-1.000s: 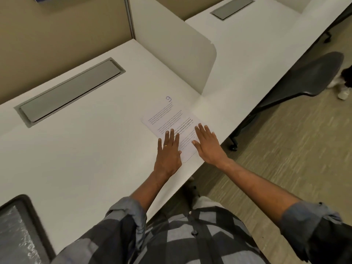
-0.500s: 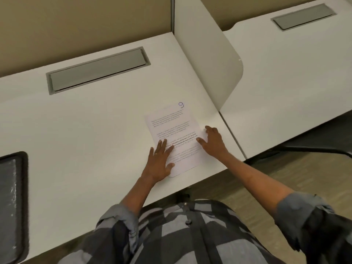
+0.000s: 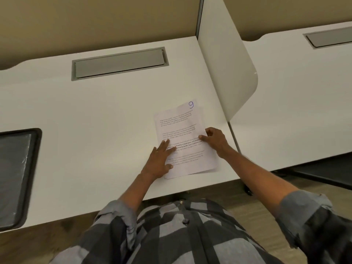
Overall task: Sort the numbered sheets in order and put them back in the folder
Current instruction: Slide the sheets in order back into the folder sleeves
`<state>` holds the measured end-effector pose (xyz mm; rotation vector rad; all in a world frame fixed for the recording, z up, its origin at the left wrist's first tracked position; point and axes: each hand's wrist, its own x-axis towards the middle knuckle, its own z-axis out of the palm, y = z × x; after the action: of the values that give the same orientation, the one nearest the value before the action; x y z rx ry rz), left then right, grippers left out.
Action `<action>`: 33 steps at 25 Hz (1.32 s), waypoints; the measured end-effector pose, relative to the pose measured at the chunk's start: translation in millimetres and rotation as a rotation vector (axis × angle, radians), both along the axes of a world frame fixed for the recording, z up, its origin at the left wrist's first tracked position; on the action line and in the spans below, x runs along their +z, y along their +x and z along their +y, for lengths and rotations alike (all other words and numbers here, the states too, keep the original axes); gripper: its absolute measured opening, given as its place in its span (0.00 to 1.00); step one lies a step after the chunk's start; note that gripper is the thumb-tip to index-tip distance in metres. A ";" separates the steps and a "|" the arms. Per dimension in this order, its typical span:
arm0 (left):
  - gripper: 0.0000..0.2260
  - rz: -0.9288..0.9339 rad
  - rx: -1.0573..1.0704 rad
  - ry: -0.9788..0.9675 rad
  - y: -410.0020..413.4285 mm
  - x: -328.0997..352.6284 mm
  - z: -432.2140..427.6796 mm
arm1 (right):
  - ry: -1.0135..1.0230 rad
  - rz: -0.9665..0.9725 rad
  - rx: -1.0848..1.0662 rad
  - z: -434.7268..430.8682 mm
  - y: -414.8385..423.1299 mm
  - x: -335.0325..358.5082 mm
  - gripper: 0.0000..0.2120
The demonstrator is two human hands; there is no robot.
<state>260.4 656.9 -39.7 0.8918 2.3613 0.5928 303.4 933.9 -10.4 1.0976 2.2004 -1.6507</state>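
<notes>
A small stack of printed sheets lies on the white desk, close to its front right corner. The top sheet carries a handwritten blue 9 in its upper right corner. Edges of lower sheets peek out at the right and bottom. My left hand rests flat on the lower left part of the stack, fingers straight. My right hand is at the stack's right edge, thumb on top of the paper and fingers curled at the edge, pinching it. A dark-framed, glossy folder-like object lies at the desk's far left, cut off by the frame.
A grey cable hatch is set into the back of the desk. A white curved divider panel stands just right of the sheets, with a second desk beyond it. The desk's front edge runs right below the stack.
My right hand has gone from lying flat on the sheet to curling at its right edge. My left hand stays flat on the paper. My head has turned left.
</notes>
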 end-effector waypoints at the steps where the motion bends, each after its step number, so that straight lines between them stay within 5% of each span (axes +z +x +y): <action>1: 0.37 -0.022 0.050 0.066 1.7 -1.0 -0.8 | -0.016 0.017 0.003 0.9 -0.1 2.1 0.12; 5: 0.39 -0.169 0.433 0.311 7.0 -3.6 -2.3 | -0.293 0.114 0.011 -0.2 2.6 16.7 0.14; 10: 0.33 -0.384 0.974 0.523 -2.9 23.6 -10.1 | -0.395 0.167 0.023 -4.9 6.1 28.9 0.14; 15: 0.14 -0.493 1.015 0.636 0.4 37.2 -44.2 | -0.419 0.190 0.056 -27.6 4.5 43.0 0.16; 33: 0.12 -0.480 1.115 0.766 24.7 74.9 -306.4 | -0.360 0.147 0.371 -261.1 -3.4 70.7 0.15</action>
<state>285.1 350.6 35.2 -0.4316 1.9698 1.9475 300.1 672.7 60.3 0.4582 1.9250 -1.8922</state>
